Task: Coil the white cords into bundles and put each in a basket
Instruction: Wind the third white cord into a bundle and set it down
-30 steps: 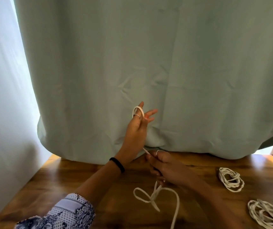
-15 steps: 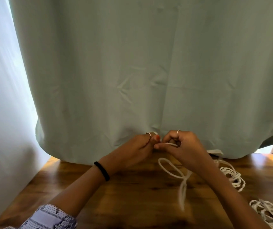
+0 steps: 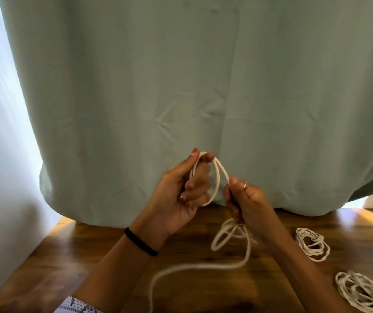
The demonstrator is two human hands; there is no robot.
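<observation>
Above the wooden table (image 3: 72,263), in front of the pale green curtain (image 3: 192,86), 2 hands work 1 white cord (image 3: 220,179). The left hand (image 3: 181,195) is raised with the palm turned toward the camera; a loop of the cord runs over its fingertips and down past its curled fingers, and the thumb presses the loop at the top. The right hand (image 3: 246,199), at 3 o'clock from the left and just beside it, pinches the same cord between thumb and forefinger; a ring shows on 1 finger. Below the right hand the cord hangs in a small loop, then trails across the table toward 7 o'clock and leaves the view at the bottom edge. A black band (image 3: 140,245) sits on the left wrist. At 3 o'clock on the table lies 1 small coiled bundle (image 3: 313,243); at 4 o'clock, near the corner, lies 1 larger bundle (image 3: 361,292), apart from the first.
</observation>
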